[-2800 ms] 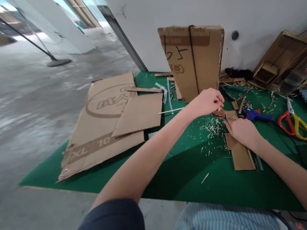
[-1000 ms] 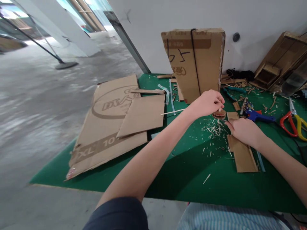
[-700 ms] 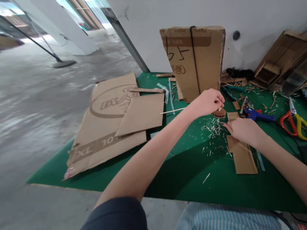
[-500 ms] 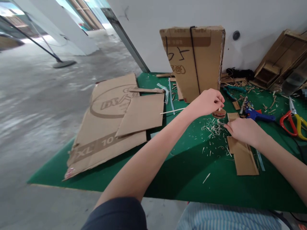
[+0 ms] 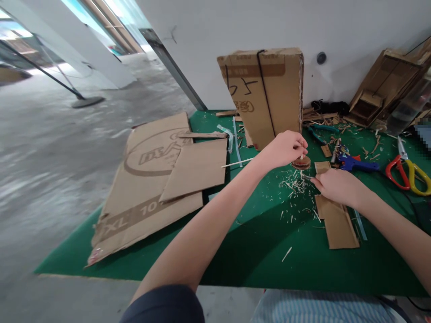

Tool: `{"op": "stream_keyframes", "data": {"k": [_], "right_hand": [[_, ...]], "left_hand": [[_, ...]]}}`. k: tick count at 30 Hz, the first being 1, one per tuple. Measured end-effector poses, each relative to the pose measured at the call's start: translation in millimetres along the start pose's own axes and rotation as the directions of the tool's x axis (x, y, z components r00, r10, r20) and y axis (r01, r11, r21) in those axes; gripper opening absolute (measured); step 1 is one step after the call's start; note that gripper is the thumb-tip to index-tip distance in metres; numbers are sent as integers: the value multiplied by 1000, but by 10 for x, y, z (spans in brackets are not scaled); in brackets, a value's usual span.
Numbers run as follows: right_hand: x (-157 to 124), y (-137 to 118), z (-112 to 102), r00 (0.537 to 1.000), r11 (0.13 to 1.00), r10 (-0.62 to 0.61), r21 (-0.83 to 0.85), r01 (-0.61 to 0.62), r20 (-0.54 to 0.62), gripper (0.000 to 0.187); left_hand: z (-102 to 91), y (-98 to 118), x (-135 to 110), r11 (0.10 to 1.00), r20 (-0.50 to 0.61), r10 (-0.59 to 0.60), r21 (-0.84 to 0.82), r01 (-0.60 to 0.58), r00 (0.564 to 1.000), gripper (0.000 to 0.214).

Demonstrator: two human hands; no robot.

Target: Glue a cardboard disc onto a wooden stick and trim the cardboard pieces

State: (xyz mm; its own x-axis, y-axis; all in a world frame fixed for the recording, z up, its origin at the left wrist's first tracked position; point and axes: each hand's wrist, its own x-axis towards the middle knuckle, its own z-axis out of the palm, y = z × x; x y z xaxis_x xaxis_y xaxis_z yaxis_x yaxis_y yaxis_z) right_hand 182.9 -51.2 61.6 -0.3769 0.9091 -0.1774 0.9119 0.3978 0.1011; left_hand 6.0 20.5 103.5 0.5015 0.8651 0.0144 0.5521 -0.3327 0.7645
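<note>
My left hand (image 5: pixel 290 146) pinches a thin wooden stick (image 5: pixel 302 151) that stands upright through a round layered cardboard disc (image 5: pixel 301 163). The stick's lower tip shows just beneath the disc. My right hand (image 5: pixel 338 185) is closed on a small metal blade (image 5: pixel 306 177), whose end reaches that tip; whether it touches is too small to tell. Pale wood shavings (image 5: pixel 296 185) are scattered on the green tabletop (image 5: pixel 262 251) under both hands. Cut cardboard strips (image 5: pixel 341 229) lie below and beside my right hand.
Behind my left hand stands a tall cardboard box (image 5: pixel 283 98) with a black cord. Flat cardboard sheets (image 5: pixel 134 197) cover the left side. To the right are a blue glue gun (image 5: pixel 358 163), red-and-yellow scissors (image 5: pixel 406 168) and teal-handled pliers (image 5: pixel 325 128). A thin stick (image 5: pixel 235 163) lies near my left forearm.
The view has shifted slightly, so most things sit a little lower and further left. Both hands keep their grips, and the blade remains by the stick's lower end.
</note>
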Motion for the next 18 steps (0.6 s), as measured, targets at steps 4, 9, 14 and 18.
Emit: {"op": "stream_keyframes", "data": {"k": [4,9,14,18], "right_hand": [[7,14,26,999,999,-10,41,11,-33,54],[31,-7,43,998,999,29,38,-27,-56,52],[53,-21,81,994,998,53,48,-49,-95,49],[62,-22,96,993,999,38,31,-35,-108,50]], "left_hand": [[8,25,-7,999,9,-22,-35,22,1000,19],[28,18,0,999,-4,-20,-51,19,1000,16],[37,-45,23,995,-22,20,-97,-22,1000,16],[48,-84,30,987,-51,66,-141,-72,997,16]]}}
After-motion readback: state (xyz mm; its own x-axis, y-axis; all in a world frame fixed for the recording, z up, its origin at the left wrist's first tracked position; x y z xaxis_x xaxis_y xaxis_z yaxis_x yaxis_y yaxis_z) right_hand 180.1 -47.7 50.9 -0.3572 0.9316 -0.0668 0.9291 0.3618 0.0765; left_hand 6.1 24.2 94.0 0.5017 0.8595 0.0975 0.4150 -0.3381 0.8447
